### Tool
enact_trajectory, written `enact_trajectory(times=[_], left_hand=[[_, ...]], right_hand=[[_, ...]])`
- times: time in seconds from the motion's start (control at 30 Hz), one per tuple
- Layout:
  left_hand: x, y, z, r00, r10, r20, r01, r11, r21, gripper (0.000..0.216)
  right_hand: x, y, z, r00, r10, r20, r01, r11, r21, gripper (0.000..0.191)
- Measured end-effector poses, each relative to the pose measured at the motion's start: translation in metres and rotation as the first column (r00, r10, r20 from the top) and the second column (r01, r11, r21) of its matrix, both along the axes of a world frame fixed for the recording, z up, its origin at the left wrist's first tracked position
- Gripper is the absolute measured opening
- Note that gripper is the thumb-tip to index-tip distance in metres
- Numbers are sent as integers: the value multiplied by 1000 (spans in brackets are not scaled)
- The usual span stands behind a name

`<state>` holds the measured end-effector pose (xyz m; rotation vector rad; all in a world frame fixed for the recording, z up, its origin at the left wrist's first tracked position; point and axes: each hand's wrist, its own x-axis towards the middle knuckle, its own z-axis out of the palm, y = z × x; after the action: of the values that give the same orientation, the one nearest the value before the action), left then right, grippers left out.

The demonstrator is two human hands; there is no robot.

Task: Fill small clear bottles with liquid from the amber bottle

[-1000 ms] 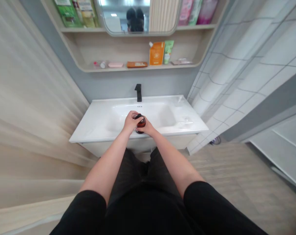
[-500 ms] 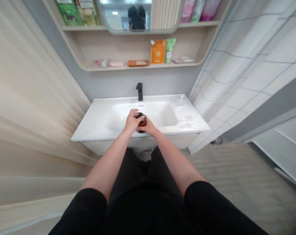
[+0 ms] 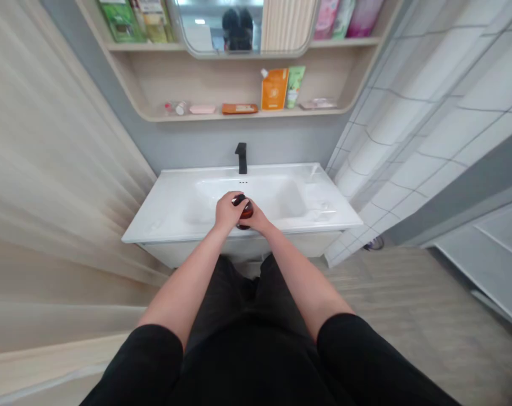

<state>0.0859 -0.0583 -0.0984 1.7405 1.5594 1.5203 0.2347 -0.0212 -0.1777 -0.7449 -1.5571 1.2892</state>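
Note:
A small brown bottle with a black top (image 3: 245, 211) is held above the front edge of the white sink (image 3: 175, 217). My left hand (image 3: 228, 211) is curled over the bottle's black top from the left. My right hand (image 3: 257, 221) wraps round the bottle's body from below and the right. Most of the bottle is hidden by my fingers. A black faucet (image 3: 241, 157) stands at the back of the basin, straight beyond my hands.
A wall shelf (image 3: 247, 115) above the sink carries an orange pouch (image 3: 273, 88), a green tube, a pink soap dish and small items. A mirror hangs above it. A curtain lies to the left, a tiled wall to the right.
My hands and the bottle stay in nearly the same place. My left hand's fingers have shifted slightly over the bottle's top.

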Motion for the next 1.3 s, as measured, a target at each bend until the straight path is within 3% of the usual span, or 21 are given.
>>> enact_trajectory(times=[0.23,0.4,0.5,0.63,0.73,0.8,0.97,1.17,1.3], left_hand=[[4,-6,11,998,49,40,-50,999,7,25],[-21,-10,13,986,90,139,-96,995,37,24],[-47,-21,-4,959,134,251,-137,991,-5,23],[-90,-43,-43,903,284,322,-249,958,-145,26],[-127,-60,-64,874,430,228,-374,893,-250,32],[-151,-69,-69,871,471,140,-427,866,-258,35],[-196,-82,-70,830,502,-242,-542,829,-141,25],[-215,-86,-83,719,510,-473,-608,791,-70,23],[-216,-85,-85,689,525,-500,-632,772,-61,22]], right_hand=[[-1,2,-5,1000,-10,11,10,1000,-21,116],[-1,2,-2,999,-28,18,28,999,-20,121],[0,1,-1,998,-38,42,39,999,-28,121],[2,2,-3,998,-32,50,33,999,-24,120],[2,2,-4,999,-20,41,21,999,-29,121],[2,2,-4,999,-15,34,16,999,-34,122],[3,0,-1,999,-19,40,20,1000,-24,121],[4,0,-4,999,-14,40,16,999,-35,120],[4,0,-5,999,-18,40,19,999,-38,120]])
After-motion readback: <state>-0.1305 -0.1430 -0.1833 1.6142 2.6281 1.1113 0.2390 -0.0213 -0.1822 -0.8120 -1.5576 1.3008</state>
